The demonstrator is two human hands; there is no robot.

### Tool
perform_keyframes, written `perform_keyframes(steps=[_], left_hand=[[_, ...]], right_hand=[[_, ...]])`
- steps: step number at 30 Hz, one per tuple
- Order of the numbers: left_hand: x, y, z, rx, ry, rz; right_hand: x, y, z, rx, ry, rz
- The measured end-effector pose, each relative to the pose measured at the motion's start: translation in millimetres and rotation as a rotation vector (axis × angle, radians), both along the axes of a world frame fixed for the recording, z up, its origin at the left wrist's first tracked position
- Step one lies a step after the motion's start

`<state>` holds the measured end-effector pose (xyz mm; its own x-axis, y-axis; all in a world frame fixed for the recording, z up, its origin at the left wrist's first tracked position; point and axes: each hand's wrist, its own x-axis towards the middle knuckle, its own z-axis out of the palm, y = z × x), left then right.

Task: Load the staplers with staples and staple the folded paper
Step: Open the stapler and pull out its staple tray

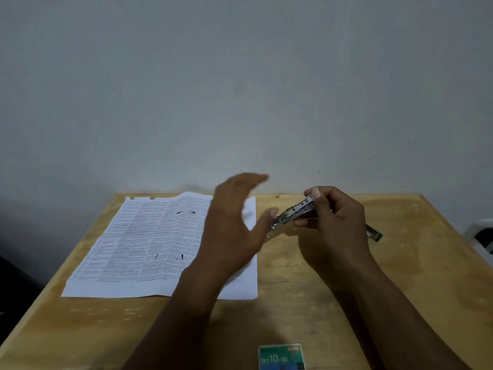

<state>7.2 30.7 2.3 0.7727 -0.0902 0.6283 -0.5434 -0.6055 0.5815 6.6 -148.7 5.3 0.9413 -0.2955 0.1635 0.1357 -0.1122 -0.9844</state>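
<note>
Right hand (333, 225) has its fingers curled round a small stapler (292, 213) and holds it in the air above the counter (413, 289). The metal magazine end points left and a green end sticks out past the back of the hand. The stapler looks hinged open, but the frame is too soft to be sure, and I cannot tell whether any staples are inside.

Left hand (232, 222) is spread and holds nothing. It is blurred, with the thumb tip just beside the stapler's metal front end, either touching or nearly touching.

A printed paper sheet (149, 244) lies on the counter under the left hand and forearm. It is creased and seems flat, with the fold state unclear. The staple box (281, 356), marked No 10, sits at the near edge of the counter between the forearms, well apart from the stapler. Only one stapler is in view.

Risks, as judgement:
- The left thumb is right at the magazine mouth, so if the spring arm snaps shut it gets pinched.
- The stapler is held only in mid-air by one hand, so a push from the left could twist it in the grip or knock it loose.
- No staple strip is in either hand, and the box is out of the line of sight, so reaching down for it blind could nudge it off the near edge.
- Small No 10 strips break easily if fed in at an angle.
- The left forearm is over the sheet, so pulling the arm back could drag or skew the paper.
</note>
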Motion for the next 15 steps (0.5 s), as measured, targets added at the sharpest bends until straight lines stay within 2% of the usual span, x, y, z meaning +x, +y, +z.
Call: perform_keyframes(steps=[4, 15], left_hand=[[1, -12, -13, 0.134, -0.051, -0.146], [2, -15, -11, 0.237, -0.029, -0.130]], right_hand=[[-3, 9, -1, -0.018, -0.030, 0.067], [-6, 13, -1, 0.091, 0.013, 0.099]])
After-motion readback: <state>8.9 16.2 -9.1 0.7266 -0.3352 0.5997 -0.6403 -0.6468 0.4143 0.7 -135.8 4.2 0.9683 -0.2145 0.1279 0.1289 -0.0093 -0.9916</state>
